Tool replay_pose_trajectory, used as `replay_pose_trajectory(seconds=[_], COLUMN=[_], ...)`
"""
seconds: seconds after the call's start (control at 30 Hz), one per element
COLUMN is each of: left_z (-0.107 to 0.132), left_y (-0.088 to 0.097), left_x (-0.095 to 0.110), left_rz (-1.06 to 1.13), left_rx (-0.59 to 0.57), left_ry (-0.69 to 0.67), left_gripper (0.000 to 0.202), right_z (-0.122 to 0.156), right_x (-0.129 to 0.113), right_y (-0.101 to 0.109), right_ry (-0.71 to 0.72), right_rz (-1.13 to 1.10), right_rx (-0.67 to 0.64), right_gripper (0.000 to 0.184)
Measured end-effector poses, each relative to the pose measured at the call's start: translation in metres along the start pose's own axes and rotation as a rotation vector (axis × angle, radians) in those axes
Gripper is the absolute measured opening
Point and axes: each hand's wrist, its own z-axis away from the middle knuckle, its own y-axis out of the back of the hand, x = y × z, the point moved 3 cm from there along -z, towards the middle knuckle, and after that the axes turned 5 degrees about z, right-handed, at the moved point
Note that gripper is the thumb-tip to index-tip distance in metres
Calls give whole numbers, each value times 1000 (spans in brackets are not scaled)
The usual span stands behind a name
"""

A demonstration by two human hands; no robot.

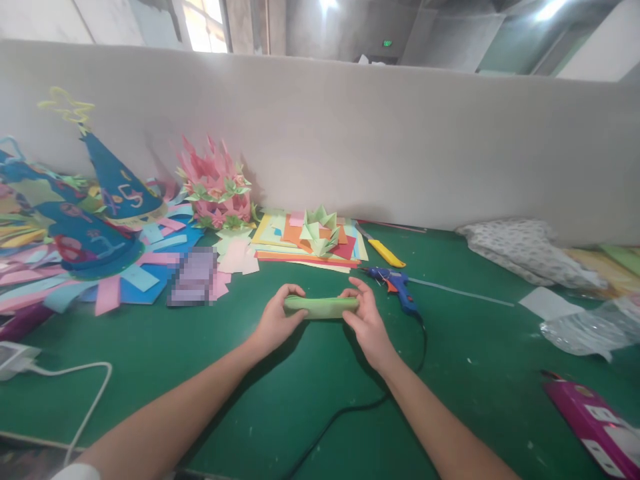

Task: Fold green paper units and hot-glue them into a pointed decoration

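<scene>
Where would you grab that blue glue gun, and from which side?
I'd take the glue gun by its handle, coming from the near right. It lies on its side with the handle slanting toward the person, while the nozzle points left, away from that grip. The cord leaves the handle's near end, so probably hold just above it.

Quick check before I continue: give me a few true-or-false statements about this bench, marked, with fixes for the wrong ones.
1. The left hand and right hand both hold the green paper. True.
2. The knife has a yellow handle. True.
3. The glue gun lies left of both hands. False: it lies to their right.
4. The power strip is blue. False: it is magenta.
5. The pink crown stands right of the star-topped hat. True.
</scene>
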Motion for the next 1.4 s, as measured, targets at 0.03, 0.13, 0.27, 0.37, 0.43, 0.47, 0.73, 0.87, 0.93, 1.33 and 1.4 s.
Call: replay_pose_trajectory(seconds=[0.03, 0.13, 0.27, 0.37, 0.43, 0.47, 0.73, 0.87, 0.93, 1.33, 1.4], left_z=[0, 2, 2, 2, 1, 1, -1, -3, -3, -5, -5], left_y=[-2, -6, -5, -4, -5, -5, -4, -4, -4, 4, 7], left_x=[0, 1, 1, -2, -2, -2, -3, -11, -14, -5, -6], left_rz=[24, 104, 74, 47, 36, 31, 15, 39, 7, -72, -56], left_rx=[-11, -31, -12, -3, -16, -24, -1, 45, 52, 27, 46], left_ry=[1, -8, -5, 17, 29, 33, 7, -9, 8, -2, -5], left_gripper=[21, 14, 12, 12, 9, 9, 11, 26, 29, 12, 11], right_z=[1, 1, 0, -1, -2, -2, -2, -3, -3, -6, -12], right_x=[-1, -2, 2, 5, 6, 5, 7, 10, 10, -7, -16], right_y=[-1, -2, 1, 3, 2, 1, 2, 4, 5, 11, 33], right_ry=[10, 55, 18, -21, -15, -10, -18, -64, -85, 175, 285], right_rz=[5, 23, 77, 91, 106, 115, 195, 165, 148, 321, 525], right_rx=[-5, 21, 59, 84, 70, 61, 28, 56, 66, 7, 99], right_gripper=[57, 53, 53, 53, 51, 49, 40, 39, 39, 34, 30])
